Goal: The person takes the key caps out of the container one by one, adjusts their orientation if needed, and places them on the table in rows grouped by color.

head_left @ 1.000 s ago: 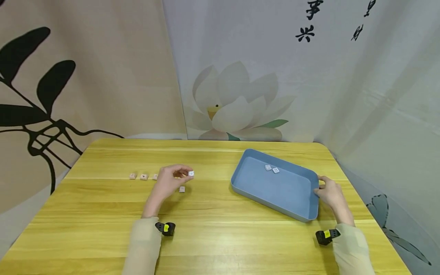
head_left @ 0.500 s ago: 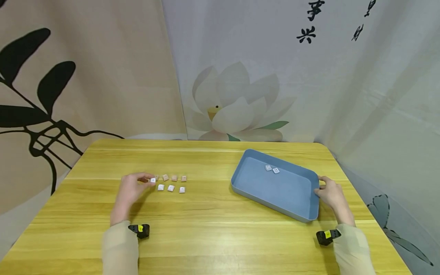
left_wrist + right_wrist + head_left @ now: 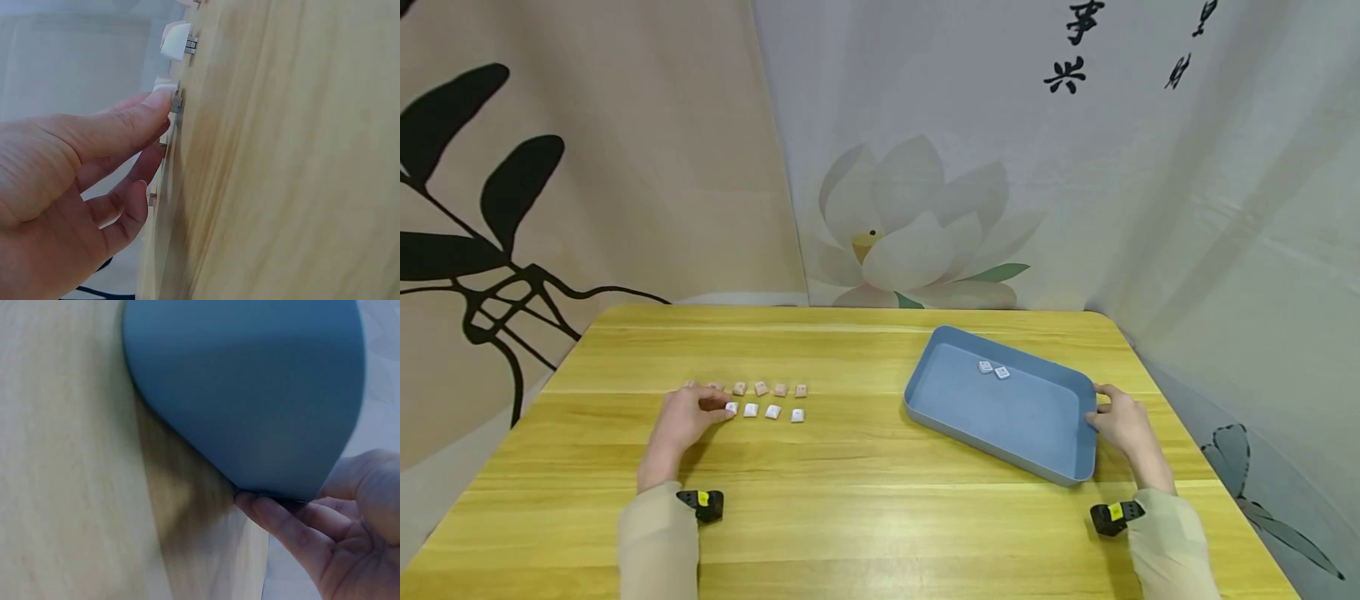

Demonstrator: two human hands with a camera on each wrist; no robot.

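My left hand [image 3: 681,423] pinches a white keycap [image 3: 732,408] between thumb and fingers, at the left end of a row of white keycaps [image 3: 772,412]. In the left wrist view this keycap [image 3: 165,86] is right at the table surface, its grey underside stem showing by the thumb tip. Behind runs a second row of pale pink keycaps [image 3: 780,389], its left end partly covered by the fingers. My right hand [image 3: 1122,421] holds the right end of a blue tray [image 3: 1007,417], fingers against its outer wall. Two white keycaps [image 3: 1002,372] lie inside toward the back.
All this stands on a yellow wood-grain table [image 3: 865,525]. A printed curtain [image 3: 925,100] hangs behind the far edge. Each wrist wears a small black camera [image 3: 709,505].
My left hand has moved left with the white keycap, from beyond the rows' right end, then slightly toward me, down into the front row's line. The right hand and tray stay put.
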